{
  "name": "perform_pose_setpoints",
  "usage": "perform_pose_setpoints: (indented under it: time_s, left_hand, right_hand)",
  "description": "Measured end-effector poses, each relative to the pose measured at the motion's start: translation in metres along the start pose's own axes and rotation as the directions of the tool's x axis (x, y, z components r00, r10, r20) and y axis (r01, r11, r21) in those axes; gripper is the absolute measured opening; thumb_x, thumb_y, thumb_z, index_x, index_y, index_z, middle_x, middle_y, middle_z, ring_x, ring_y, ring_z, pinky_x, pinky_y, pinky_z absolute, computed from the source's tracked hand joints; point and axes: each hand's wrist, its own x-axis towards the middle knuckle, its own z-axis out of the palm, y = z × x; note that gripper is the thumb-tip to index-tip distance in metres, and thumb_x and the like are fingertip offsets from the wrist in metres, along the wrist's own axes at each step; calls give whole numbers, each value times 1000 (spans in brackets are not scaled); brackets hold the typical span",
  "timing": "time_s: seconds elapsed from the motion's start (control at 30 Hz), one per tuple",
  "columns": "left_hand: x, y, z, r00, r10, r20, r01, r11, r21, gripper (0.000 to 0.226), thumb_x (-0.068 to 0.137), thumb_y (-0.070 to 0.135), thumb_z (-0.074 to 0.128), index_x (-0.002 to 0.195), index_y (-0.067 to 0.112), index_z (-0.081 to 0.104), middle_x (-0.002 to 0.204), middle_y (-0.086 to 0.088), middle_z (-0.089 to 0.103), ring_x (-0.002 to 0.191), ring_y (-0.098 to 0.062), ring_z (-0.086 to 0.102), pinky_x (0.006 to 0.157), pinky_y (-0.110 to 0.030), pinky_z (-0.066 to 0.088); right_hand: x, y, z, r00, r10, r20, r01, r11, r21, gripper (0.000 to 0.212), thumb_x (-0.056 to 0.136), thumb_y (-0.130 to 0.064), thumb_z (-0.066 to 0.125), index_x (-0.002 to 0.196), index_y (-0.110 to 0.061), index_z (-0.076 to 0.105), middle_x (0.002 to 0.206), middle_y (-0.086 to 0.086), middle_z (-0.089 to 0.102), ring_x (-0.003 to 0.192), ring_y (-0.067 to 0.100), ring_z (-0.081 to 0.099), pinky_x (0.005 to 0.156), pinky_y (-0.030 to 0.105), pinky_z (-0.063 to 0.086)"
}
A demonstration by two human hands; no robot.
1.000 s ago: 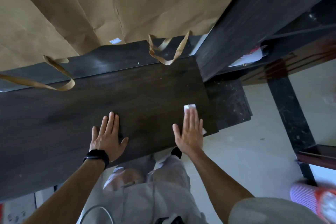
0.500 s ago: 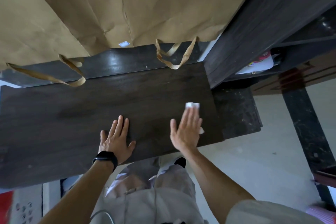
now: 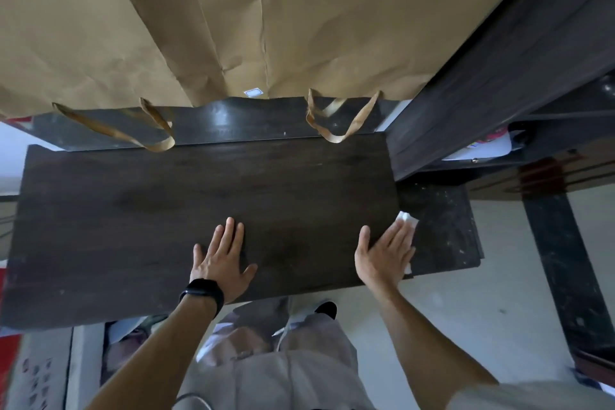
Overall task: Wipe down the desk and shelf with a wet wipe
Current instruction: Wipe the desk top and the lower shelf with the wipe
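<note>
A dark wood-grain desk top (image 3: 149,210) is seen from above, with both of the person's hands laid on its near part. The left hand (image 3: 221,256) is pressed flat on the wood near the front edge, its fingers straight and close together and the thumb held out to the side; a black wristband (image 3: 201,293) is worn on that wrist. The right hand (image 3: 386,253) is also laid flat, with straight fingers and the thumb spread, at the right-hand edge of the desk top. A white wet wipe (image 3: 406,218) is pressed beneath it: one crumpled corner is shown past the fingertips, over the desk edge, and a smaller bit is seen beside the little finger. Just beyond that edge a lower black panel (image 3: 446,230), speckled with pale dust, is set. At the back of the desk, large brown paper bags (image 3: 233,27) are stood or hung, and two of their flat paper handles (image 3: 339,123) are draped onto the rear of the surface. To the right, a dark wooden shelf unit (image 3: 499,76) is placed against the desk, and white papers (image 3: 479,150) are kept in its compartment. A pale floor (image 3: 466,309) is seen below.
</note>
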Motion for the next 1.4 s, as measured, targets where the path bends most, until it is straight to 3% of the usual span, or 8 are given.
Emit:
perform_pose_setpoints:
  time_s: [0.1, 0.23, 0.37, 0.47, 0.8, 0.93, 1.13, 1.4]
  left_hand:
    - [-1, -1, 5, 1000, 6, -29, -7, 1000, -22, 91, 91, 60, 47, 158, 25, -3, 164, 5, -17, 152, -19, -7, 118, -57, 14]
    - [-7, -7, 6, 995, 40, -88, -43, 999, -31, 83, 93, 51, 49, 158, 24, 4, 165, 4, -7, 152, -19, 0, 119, -55, 12]
    - [-21, -30, 12, 981, -101, -165, 86, 992, -94, 68, 99, 32, 45, 158, 21, 13, 165, 2, 4, 152, -21, 9, 118, -52, 17]
    - [-34, -57, 18, 961, -214, -174, 196, 974, -114, 66, 101, 35, 41, 158, 22, 11, 166, 2, 3, 152, -21, 7, 119, -52, 15]
    - [-21, -58, 1, 976, -153, -157, 137, 985, -107, 67, 99, 50, 35, 157, 34, 6, 166, 4, -3, 152, -23, 2, 120, -53, 11]
    - [-14, -47, 6, 978, -173, -118, 156, 978, -140, 68, 98, 53, 31, 157, 35, 3, 166, 5, -6, 152, -22, -2, 119, -55, 12]
    - [-16, -65, 8, 977, -127, -169, 113, 989, -93, 65, 97, 48, 30, 157, 30, 14, 165, 4, 6, 151, -22, 13, 117, -53, 22]
    - [-33, -85, 16, 978, -146, -152, 134, 987, -87, 65, 98, 45, 34, 158, 27, 14, 165, 0, 7, 151, -26, 14, 116, -54, 23]
  right_hand:
    - [-44, 2, 14, 939, -340, 50, 343, 925, -161, 83, 99, -62, 14, 159, -8, -5, 168, 12, -8, 155, 26, -6, 125, 50, 10]
    - [-89, -29, 37, 613, -757, 226, 790, 595, -147, 78, 101, -55, 28, 160, -11, 3, 169, 7, -6, 156, 21, -6, 125, 48, 6]
    - [-103, -83, 60, 334, -896, 291, 943, 317, -107, 75, 102, -51, 33, 161, -15, 3, 169, 1, -5, 156, 17, -6, 124, 48, 13]
    - [-93, -120, 67, 264, -920, 291, 964, 243, -106, 69, 104, -50, 30, 161, -19, 9, 169, -2, 1, 156, 15, -4, 124, 47, 13]
    - [34, -100, 8, 944, -329, 34, 330, 938, -107, 71, 104, -54, 15, 160, -15, -4, 169, 7, -4, 155, 22, -6, 123, 57, 12]
    - [-35, -97, 25, 909, -411, 74, 417, 894, -165, 78, 102, -59, 13, 159, -8, -2, 168, 13, -7, 155, 28, -7, 123, 58, 12]
    - [-50, -163, 49, 456, -843, 284, 890, 437, -132, 68, 105, -51, 19, 160, -19, -5, 168, -1, -13, 154, 17, -15, 125, 53, 6]
    - [40, -108, 3, 926, -375, 37, 377, 918, -122, 71, 102, -56, 12, 160, -18, -3, 169, 7, 0, 156, 22, -1, 123, 58, 15]
